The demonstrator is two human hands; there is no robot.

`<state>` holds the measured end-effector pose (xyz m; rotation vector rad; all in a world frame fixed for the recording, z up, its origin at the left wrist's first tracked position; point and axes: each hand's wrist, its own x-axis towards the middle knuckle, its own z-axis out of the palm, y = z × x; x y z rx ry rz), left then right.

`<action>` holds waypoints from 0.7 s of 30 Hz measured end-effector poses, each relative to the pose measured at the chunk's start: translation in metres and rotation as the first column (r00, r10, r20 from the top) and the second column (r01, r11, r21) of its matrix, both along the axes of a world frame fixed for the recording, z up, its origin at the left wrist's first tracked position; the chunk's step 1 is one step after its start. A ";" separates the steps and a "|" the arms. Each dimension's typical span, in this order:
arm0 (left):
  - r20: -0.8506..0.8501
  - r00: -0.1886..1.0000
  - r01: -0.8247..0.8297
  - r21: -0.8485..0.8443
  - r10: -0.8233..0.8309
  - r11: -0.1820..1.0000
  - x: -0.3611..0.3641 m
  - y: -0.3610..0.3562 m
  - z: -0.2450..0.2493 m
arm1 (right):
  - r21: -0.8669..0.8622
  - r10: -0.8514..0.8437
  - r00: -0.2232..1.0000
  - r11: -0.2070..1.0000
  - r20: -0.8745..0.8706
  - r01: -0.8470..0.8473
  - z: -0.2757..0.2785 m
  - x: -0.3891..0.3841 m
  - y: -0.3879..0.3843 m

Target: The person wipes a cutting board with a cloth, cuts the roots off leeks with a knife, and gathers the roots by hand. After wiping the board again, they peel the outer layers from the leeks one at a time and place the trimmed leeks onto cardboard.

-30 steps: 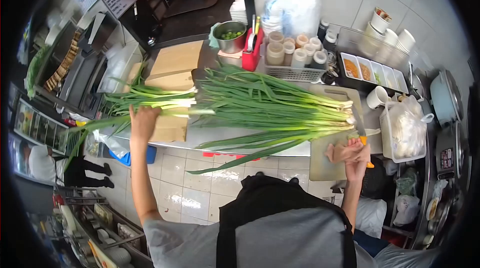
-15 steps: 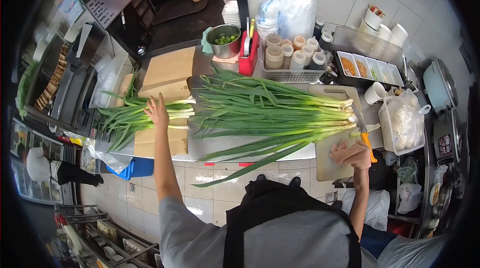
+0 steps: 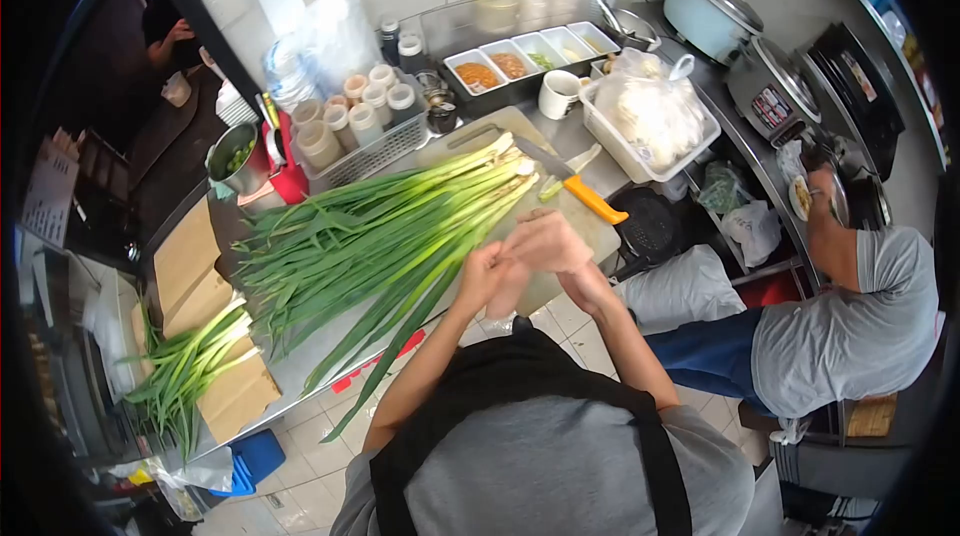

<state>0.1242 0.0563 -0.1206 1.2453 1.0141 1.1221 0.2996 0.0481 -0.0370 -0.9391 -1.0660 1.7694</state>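
Observation:
In front of my apron, my left hand (image 3: 482, 278) is closed, with its fingers pinching a thin pinkish glove (image 3: 508, 288). My right hand (image 3: 550, 244) meets it there, covered by the same kind of pinkish material; blur hides how its fingers are set. Just beyond both hands lies a big bunch of green onions (image 3: 390, 206), white ends on a cutting board (image 3: 582, 221). A knife with an orange handle (image 3: 597, 200) rests on that board beside a loose pale onion piece (image 3: 570, 171).
A smaller green onion bunch (image 3: 190, 366) lies on cardboard (image 3: 240, 401) at left. Behind stand a squeeze-bottle basket (image 3: 375, 151), a topping tray (image 3: 530, 61) and a white basket with a bagged item (image 3: 650, 121). A co-worker (image 3: 840, 326) works at right.
My left hand has left the smaller green onion bunch and come to my right hand and the glove. My view has swung right, bringing the co-worker into sight.

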 end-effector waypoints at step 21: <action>-0.872 0.192 0.119 0.475 0.450 0.872 -0.080 0.045 0.019 | 0.107 0.114 0.369 0.842 0.922 -0.528 -0.033 0.040 0.088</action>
